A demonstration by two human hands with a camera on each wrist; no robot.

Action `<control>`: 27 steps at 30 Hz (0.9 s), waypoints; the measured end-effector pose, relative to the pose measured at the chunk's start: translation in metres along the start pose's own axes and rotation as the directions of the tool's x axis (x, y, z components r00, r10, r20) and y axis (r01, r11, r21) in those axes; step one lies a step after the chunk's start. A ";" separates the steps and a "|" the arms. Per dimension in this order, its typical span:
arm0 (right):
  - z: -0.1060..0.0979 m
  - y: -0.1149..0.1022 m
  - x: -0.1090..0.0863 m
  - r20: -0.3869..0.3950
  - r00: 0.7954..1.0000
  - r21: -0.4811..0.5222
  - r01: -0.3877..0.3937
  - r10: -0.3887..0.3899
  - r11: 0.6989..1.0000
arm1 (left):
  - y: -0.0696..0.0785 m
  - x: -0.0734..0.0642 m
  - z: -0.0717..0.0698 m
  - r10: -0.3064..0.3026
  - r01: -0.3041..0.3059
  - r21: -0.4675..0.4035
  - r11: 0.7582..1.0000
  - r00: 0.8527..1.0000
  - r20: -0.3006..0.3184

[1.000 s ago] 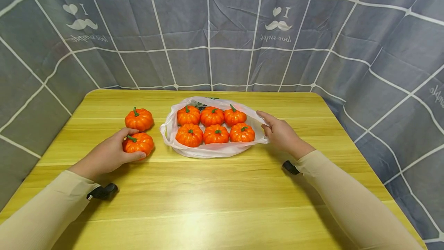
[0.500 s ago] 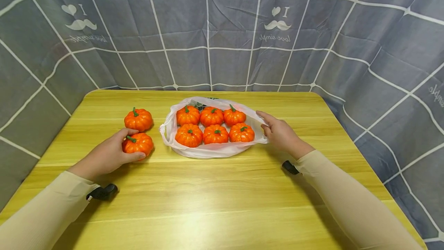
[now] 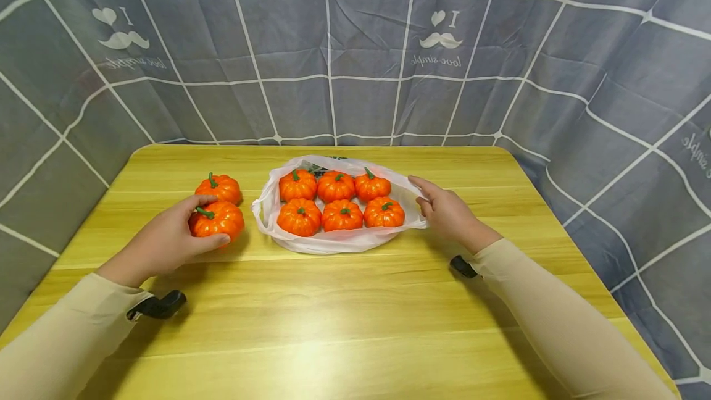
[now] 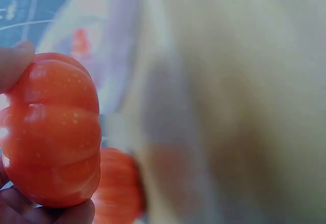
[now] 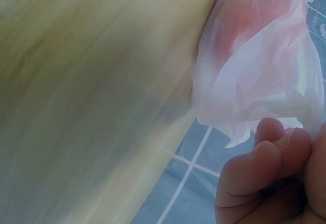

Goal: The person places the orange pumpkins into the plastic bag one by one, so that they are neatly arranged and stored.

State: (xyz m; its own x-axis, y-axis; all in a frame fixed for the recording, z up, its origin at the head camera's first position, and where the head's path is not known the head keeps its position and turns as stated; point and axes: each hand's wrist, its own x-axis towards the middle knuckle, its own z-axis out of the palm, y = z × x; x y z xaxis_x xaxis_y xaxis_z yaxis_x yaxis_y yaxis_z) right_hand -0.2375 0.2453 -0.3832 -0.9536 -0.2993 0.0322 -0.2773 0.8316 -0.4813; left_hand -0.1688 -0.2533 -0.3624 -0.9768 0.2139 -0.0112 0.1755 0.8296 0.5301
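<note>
My left hand [image 3: 158, 242] grips a small orange pumpkin [image 3: 224, 221] with a green stem, thumb on the near side and fingers round the far side. In the left wrist view this pumpkin [image 4: 58, 132] is raised off the wooden table. Just behind it sits a second loose pumpkin [image 3: 226, 187], partly covered by the held one. A white plastic bag [image 3: 344, 243] lies open at the middle, with several pumpkins [image 3: 342, 215] inside in two rows. At the bag's right end my right hand [image 3: 454, 218] pinches its edge; the right wrist view shows the thin plastic [image 5: 260, 81] at the fingertips.
The wooden table [image 3: 333, 313] has its back edge just behind the bag. A grey curtain [image 3: 366, 48] with white grid lines hangs around the back and sides. Each wrist wears a black strap [image 3: 158, 305].
The left hand has lifted its pumpkin up from the table, slightly back and left, so it now overlaps the one behind. The right hand stays at the bag's edge.
</note>
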 end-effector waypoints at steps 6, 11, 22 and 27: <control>-0.001 -0.001 -0.001 0.006 1.000 -0.003 -0.003 0.003 1.000 | 0.025 0.006 -0.019 0.026 -0.030 -0.117 0.993 0.999 -0.041; 0.000 -0.001 -0.001 0.005 1.000 -0.002 0.000 0.000 1.000 | 0.053 0.021 -0.021 0.084 -0.092 -0.175 0.980 0.995 -0.051; -0.002 -0.003 0.000 -0.002 1.000 0.001 0.001 -0.001 1.000 | 0.102 0.072 0.006 0.149 -0.135 -0.230 0.964 0.988 0.045; -0.002 -0.004 0.000 -0.003 1.000 -0.005 -0.006 0.006 1.000 | 0.111 0.090 0.019 0.174 -0.159 -0.220 0.962 0.984 0.050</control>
State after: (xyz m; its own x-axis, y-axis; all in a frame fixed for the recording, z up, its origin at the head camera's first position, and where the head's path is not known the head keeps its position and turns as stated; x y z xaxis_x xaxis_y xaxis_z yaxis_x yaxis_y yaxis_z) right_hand -0.2370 0.2429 -0.3794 -0.9557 -0.2925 0.0320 -0.2718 0.8360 -0.4767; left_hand -0.2344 -0.1317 -0.3208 -0.9240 0.3804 0.0386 0.2972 0.6510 0.6985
